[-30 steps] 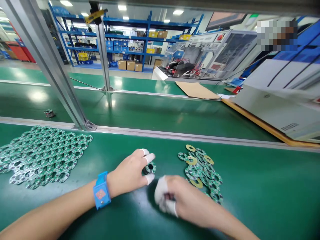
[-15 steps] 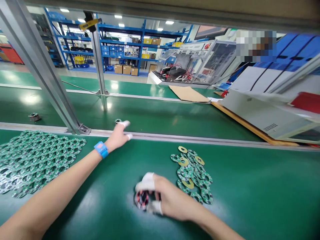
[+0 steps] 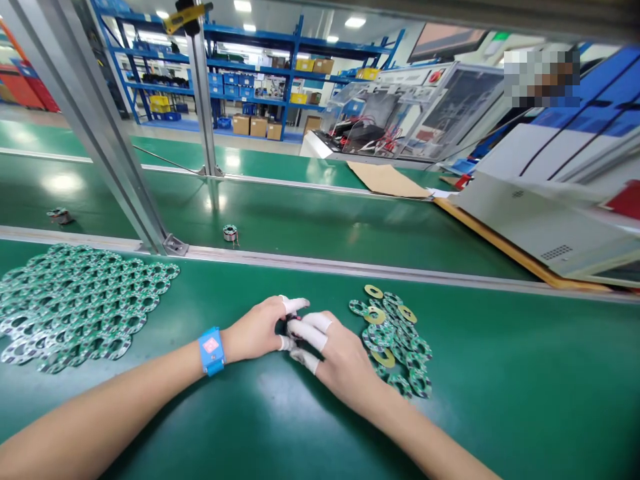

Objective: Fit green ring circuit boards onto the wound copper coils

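Coil (image 3: 291, 318), small and dark with a hint of red, sits between the fingertips of both hands over the green table (image 3: 225, 417), just left of the loose rings (image 3: 395, 347) and well apart from the laid-out rings (image 3: 93, 300). The hands are together on it: the left hand (image 3: 260, 330) has a finger and thumb around its left side, and the right hand (image 3: 345, 363) closes in with its fingers from the right. Most of the part is hidden, so how hard either one presses cannot be told. Judging by the similar wound part (image 3: 230, 233) on the strip beyond the rail (image 3: 320, 265), which shows a ring on top and thin wires hanging off, it should be stiff and fairly dense for its size, yet light enough for fingertips. Its wires look the fragile bit and would likely bend or snag. Best to hold it by the outer rim, thumb opposite finger, keeping off the wires and the ring's face. White finger caps (image 3: 313, 335) probably help the grip.
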A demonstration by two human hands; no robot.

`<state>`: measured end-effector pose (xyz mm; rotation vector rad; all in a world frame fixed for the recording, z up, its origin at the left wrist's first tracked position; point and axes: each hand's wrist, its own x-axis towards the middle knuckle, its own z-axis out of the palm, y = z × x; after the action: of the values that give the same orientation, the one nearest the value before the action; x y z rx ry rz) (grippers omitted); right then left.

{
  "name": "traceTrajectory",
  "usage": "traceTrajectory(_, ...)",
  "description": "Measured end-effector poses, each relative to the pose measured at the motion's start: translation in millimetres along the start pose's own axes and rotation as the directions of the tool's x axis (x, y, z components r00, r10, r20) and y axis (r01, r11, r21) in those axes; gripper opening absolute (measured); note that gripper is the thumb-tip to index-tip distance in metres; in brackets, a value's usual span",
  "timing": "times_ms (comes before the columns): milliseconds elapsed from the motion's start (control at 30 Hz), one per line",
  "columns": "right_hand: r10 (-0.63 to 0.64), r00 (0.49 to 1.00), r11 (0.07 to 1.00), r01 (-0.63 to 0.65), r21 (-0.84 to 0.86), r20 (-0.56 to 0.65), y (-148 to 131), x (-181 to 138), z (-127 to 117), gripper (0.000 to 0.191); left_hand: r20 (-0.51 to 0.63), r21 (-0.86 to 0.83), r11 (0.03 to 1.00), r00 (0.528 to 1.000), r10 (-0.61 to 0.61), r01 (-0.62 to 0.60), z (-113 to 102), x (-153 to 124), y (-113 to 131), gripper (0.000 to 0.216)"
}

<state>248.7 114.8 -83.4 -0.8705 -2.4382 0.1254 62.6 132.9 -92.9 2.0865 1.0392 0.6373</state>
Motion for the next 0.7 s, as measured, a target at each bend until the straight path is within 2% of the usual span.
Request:
traceTrajectory(33,-0.074,0.997,0.995,0.072,-0.067,-0.028,-1,1,-1,0.019,0.002,0.040,0.999,1.000,0.025,-0.025,0,0,0,0.054)
traceTrajectory(133,-0.253,0.963,0.954,0.231,-0.192,-0.096,-5,-1,-2,0.031,0.024,0.079,0.996,0.999,0.049,-0.051,-3,0,2,0.033)
traceTrajectory(233,-0.366,0.930,0.911,0.353,-0.214,-0.024,-11,-4,-1,0.033,0.029,0.079,0.996,0.999,0.045,-0.047,-6,0,5,0.027)
traceTrajectory(333,-0.370,0.924,0.904,0.383,-0.193,0.099,-17,-7,1,0.028,0.028,0.074,0.997,0.999,0.035,-0.037,-5,0,4,0.022)
traceTrajectory(400,-0.334,0.935,0.931,0.347,-0.111,0.120,-14,-8,-1,0.025,0.017,0.067,0.997,1.000,0.024,-0.025,-3,-1,3,0.019)
traceTrajectory(467,-0.222,0.973,0.974,0.223,-0.022,0.066,-3,-5,-9,0.028,-0.004,0.036,0.999,1.000,0.016,-0.016,-1,-1,0,0.019)
traceTrajectory(533,0.035,0.999,0.997,-0.036,-0.067,-0.008,17,-1,-23,0.031,-0.014,-0.003,1.000,1.000,0.009,-0.009,1,-1,-1,0.026)
traceTrajectory(567,0.211,0.977,0.962,-0.213,-0.170,-0.030,29,1,-30,0.031,-0.015,-0.018,1.000,1.000,0.006,-0.006,2,-2,-2,0.029)
traceTrajectory(600,0.362,0.932,0.884,-0.350,-0.309,-0.021,40,3,-36,0.030,-0.013,-0.028,1.000,1.000,0.001,-0.001,2,-2,-2,0.032)
traceTrajectory(633,0.475,0.880,0.790,-0.419,-0.447,0.015,51,4,-42,0.029,-0.009,-0.031,1.000,1.000,-0.004,0.004,1,-2,-2,0.032)
traceTrajectory(700,0.584,0.803,0.670,-0.393,-0.630,0.121,67,6,-48,0.029,0.009,-0.027,1.000,1.000,-0.010,0.010,-2,-2,0,0.035)
